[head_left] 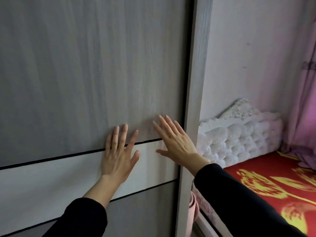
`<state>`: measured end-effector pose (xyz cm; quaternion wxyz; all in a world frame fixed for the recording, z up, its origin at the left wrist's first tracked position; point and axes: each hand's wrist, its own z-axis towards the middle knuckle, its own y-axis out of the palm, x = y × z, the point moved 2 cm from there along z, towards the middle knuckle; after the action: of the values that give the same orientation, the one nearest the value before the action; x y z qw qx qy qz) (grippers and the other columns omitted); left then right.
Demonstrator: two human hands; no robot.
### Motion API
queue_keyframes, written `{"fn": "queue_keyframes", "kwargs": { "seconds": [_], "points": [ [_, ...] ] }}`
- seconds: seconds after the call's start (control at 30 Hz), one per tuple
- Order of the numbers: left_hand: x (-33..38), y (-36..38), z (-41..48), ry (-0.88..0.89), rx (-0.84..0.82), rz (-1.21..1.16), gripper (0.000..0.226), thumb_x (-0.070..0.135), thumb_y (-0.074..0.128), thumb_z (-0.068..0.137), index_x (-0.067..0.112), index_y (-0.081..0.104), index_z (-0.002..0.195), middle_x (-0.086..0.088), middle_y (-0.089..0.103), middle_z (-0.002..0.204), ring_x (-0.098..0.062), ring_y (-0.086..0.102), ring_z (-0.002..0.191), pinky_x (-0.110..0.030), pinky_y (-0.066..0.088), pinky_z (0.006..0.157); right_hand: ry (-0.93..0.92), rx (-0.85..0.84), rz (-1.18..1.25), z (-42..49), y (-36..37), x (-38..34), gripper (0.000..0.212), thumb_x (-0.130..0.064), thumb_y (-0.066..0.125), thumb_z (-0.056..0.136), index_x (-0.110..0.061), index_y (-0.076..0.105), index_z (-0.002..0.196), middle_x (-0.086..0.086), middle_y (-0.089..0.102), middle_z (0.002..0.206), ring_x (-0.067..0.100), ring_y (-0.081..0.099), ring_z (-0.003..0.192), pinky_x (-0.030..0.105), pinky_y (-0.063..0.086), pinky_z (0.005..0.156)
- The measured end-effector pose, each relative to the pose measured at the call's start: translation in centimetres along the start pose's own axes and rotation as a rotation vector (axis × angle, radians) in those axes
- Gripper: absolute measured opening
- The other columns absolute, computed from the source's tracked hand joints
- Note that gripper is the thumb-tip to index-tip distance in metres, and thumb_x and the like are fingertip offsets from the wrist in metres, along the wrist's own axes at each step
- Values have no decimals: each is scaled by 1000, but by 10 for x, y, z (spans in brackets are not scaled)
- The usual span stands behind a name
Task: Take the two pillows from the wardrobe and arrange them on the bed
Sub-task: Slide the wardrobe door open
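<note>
A: We note both palms flat on the door [95,69]: left hand [118,156] and right hand [176,142] spread, fingers released, grasping nothing.

B: Why flat? We see no handle; we judge friction must slide it left.

A: Pillows: not visible, presumably behind the door. Bed [266,183] lies to the right, near the wardrobe's frame [195,100].

No readable text, labels, brands or numbers are found anywhere in view. Nothing is printed on the wardrobe door [95,69]. To the right of the wardrobe door, yellow ornamental motifs are seen on the red bedspread [266,182], but no characters can be made out there. The motifs are blurred.
</note>
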<state>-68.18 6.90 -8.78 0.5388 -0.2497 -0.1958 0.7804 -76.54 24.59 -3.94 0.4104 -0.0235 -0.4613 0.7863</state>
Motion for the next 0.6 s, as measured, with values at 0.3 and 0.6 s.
{"fn": "queue_keyframes", "kwargs": {
  "seconds": [0.3,0.6],
  "points": [
    [-18,37,-6,32,171,189,55,49,28,94,31,18,145,-3,-3,159,-26,2,146,-39,-1,119,-212,126,-53,21,35,4,112,-62,73,63,-22,14,149,12,12,156,31,10,143,48,15,115],
    [-29,45,-8,89,310,261,55,46,37,91,31,27,143,-3,3,159,-23,8,146,-39,10,117,-267,240,-32,29,39,5,113,-58,78,59,-20,20,147,13,16,153,33,14,141,52,15,111]
  ]
}}
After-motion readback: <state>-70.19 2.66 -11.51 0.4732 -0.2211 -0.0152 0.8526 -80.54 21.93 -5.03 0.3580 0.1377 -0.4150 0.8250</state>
